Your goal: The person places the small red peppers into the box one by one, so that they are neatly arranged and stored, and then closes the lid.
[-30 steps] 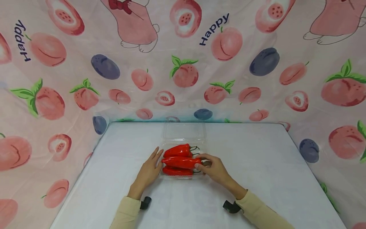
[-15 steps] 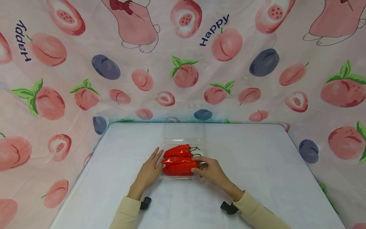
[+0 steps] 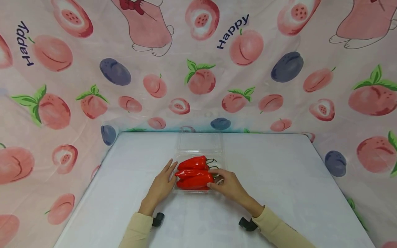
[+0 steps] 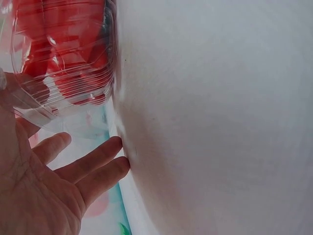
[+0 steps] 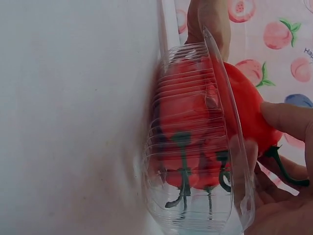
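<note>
Several red peppers (image 3: 192,162) with green stems lie side by side in a clear plastic container (image 5: 195,223). My right hand (image 3: 231,184) pinches one red pepper (image 5: 244,105) near its stem end, thumb on one side and fingers on the other. That pepper lies over the near side of the container, partly above its rim in the right wrist view. My left hand (image 3: 161,184) rests at the container's left side, the thumb against the clear wall and the other fingers (image 4: 100,156) extended and apart. The lower peppers are partly hidden by the upper ones.
The container's clear lid (image 3: 200,142) is folded back flat toward the far edge of the white table (image 3: 279,172). Behind and beside the table hangs a pink fruit-print cloth (image 3: 173,69). A black wrist camera (image 3: 248,224) sits below each hand.
My right hand has brought the pinched pepper toward the near side of the container and lower, over the nearest pepper. The left hand has stayed in place.
</note>
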`<state>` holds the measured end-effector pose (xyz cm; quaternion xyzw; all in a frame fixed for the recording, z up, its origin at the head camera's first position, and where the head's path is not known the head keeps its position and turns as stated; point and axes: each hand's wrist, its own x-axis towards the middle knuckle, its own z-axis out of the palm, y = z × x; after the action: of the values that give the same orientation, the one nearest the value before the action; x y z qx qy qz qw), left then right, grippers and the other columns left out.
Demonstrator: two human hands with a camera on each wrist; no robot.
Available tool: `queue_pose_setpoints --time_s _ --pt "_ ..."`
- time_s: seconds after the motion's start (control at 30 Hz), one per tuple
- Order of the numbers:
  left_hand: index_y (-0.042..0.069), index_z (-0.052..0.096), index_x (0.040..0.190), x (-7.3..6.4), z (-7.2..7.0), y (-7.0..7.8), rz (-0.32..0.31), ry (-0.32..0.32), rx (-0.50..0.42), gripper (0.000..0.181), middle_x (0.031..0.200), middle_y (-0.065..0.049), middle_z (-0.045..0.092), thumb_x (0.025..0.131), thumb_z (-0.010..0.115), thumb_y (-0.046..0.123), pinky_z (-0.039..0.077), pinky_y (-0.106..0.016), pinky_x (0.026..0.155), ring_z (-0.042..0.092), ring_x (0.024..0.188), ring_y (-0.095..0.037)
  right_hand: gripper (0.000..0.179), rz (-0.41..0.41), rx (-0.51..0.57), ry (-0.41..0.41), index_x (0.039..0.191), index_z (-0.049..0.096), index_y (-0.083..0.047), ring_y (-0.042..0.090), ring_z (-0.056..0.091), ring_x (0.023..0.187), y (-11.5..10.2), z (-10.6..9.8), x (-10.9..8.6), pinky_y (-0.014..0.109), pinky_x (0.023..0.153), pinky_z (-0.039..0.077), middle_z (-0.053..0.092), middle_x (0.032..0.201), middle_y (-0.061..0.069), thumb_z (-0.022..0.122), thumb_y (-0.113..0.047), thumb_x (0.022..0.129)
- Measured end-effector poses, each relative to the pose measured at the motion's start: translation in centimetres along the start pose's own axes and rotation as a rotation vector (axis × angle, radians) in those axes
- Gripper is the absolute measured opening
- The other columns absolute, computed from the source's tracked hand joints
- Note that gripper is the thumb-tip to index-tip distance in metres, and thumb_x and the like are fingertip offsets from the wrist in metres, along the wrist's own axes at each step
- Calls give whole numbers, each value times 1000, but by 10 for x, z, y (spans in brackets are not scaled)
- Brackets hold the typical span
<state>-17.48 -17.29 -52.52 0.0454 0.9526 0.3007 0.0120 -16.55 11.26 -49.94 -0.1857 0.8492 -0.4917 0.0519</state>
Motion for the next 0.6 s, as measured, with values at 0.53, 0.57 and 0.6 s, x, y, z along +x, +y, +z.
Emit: queue_pose_setpoints --time_s 0.53,0.57,0.6 --pt "24 38 152 0 0 1 -6 3 1 56 162 0 29 98 49 30 42 -57 108 45 140 -34 39 -46 -131 -2 114 69 -10 9 62 77 -2 7 3 16 67 55 69 96 -3 82 -20 79" --pt "24 38 152 0 0 1 -5 4 3 56 162 0 29 98 49 30 42 -58 108 45 140 -34 40 -53 -125 -7 115 69 -10 9 64 78 -2 7 3 15 68 55 70 98 -2 82 -20 78" --pt "24 38 152 0 0 1 -6 4 2 56 162 0 29 98 49 30 42 -58 108 45 140 -34 40 -60 -118 -13 115 69 -10 9 65 80 -1 6 3 15 69 55 70 99 -2 82 -19 79"
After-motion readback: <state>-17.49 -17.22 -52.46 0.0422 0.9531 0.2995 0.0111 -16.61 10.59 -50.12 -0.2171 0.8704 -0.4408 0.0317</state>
